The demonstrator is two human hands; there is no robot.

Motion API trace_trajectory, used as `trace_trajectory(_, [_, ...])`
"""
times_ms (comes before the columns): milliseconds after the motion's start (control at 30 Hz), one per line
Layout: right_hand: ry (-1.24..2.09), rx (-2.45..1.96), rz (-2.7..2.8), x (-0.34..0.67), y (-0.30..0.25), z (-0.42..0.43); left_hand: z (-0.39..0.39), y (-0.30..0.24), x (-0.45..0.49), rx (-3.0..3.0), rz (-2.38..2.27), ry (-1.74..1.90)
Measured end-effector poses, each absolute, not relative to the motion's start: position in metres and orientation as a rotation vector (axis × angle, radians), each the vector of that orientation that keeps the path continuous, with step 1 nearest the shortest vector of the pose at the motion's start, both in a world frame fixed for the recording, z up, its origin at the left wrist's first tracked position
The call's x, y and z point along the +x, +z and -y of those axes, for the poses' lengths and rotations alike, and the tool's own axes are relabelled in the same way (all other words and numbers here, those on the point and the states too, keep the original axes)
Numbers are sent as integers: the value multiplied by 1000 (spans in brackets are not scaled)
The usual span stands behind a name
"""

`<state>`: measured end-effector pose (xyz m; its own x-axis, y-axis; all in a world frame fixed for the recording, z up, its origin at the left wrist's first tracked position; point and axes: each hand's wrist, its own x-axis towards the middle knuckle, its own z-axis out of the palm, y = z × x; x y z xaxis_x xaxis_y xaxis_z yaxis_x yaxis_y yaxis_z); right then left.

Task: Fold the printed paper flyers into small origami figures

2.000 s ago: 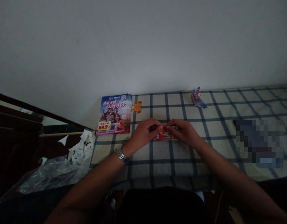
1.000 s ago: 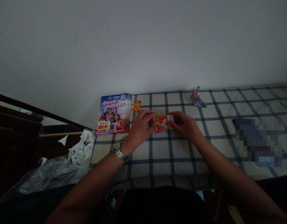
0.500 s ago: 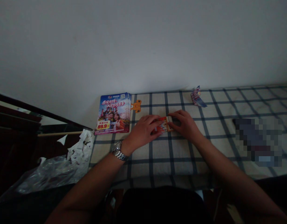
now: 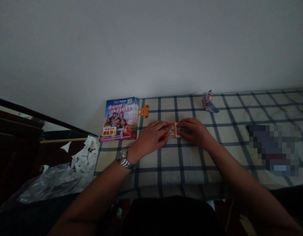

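Observation:
A red printed leaflet, folded into a small strip (image 4: pixel 173 130), lies on the checked cloth (image 4: pixel 166 113) between my hands. My left hand (image 4: pixel 151 137) presses its left end with the fingertips, and my right hand (image 4: pixel 193 131) holds its right end. Part of the strip is hidden under my fingers. To the left of my left hand stands a stack of glossy blue leaflets (image 4: pixel 119 119) printed with a group of people and a yellow 89.9 price tag. A silver wristwatch (image 4: pixel 124 162) sits on my left wrist.
An orange cut-out paper shape (image 4: pixel 144 111) lies beside the stack. A folded blue-and-white paper (image 4: pixel 208 102) stands near the wall. A pixelated dark patch (image 4: pixel 272 149) covers something at right. Crumpled plastic (image 4: pixel 55 183) and torn white paper (image 4: pixel 85 152) lie beyond the cloth's left edge.
The red strip now looks shorter and narrower, as though folded further. My hands have moved closer together and closed onto it.

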<state>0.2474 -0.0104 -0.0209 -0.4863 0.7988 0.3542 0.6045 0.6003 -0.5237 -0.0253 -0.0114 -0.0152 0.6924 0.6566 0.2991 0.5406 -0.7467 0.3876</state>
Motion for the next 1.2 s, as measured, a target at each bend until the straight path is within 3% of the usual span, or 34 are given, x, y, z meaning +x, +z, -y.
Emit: trace_trajectory(1200, [451,-1024,2334,252,-19,11,12,-13,-27,2616,-1009,606])
